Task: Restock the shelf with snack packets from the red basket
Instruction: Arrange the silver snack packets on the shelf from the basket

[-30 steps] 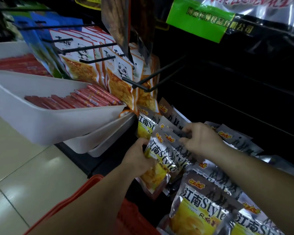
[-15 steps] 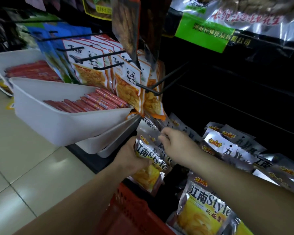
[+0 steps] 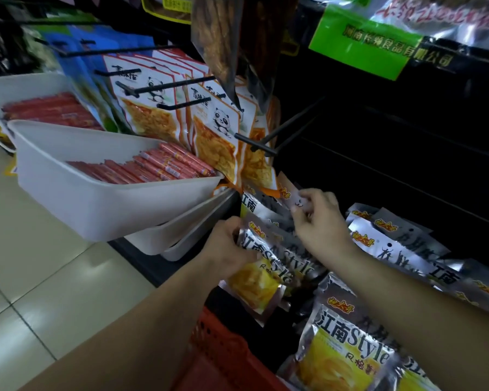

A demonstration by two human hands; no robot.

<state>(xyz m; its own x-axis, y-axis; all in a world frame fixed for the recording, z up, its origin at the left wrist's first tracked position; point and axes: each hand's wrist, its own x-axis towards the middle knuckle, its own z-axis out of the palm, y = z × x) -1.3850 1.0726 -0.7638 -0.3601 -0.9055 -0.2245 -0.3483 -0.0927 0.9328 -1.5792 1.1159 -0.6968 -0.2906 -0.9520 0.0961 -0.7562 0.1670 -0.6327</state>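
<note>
- left hand [image 3: 227,245]: grip closed; fingers curled round the upper edge of a bunch [image 3: 261,268] of snack packets; silver tops up, yellow fronts toward the camera
- bunch position: held in the air at the front of the shelf [image 3: 393,153], above the basket [image 3: 218,345]; touches neither, as far as visible
- right hand [image 3: 321,221]: grip narrowed to a pinch; thumb and fingertips on the silver top of a single packet [image 3: 290,196]
- single packet: raised just beside the bunch, on its far side; top edge just below the panda packets [image 3: 215,136]
- basket: red, bottom of view, under the left forearm; contents mostly hidden
- loose packets [image 3: 393,244]: same print, lying overlapped on the dark shelf to the right of the right hand
- front packet [image 3: 347,348]: lower right, face up; whether it lies in the basket or on the shelf, cannot tell
- panda packets hang on black pegs [image 3: 164,86] above the hands
- white trays [image 3: 102,210] at left, stacked and tilted; the top one holds red sausages [image 3: 153,167]
- pale tiled floor [image 3: 26,263] at lower left
</note>
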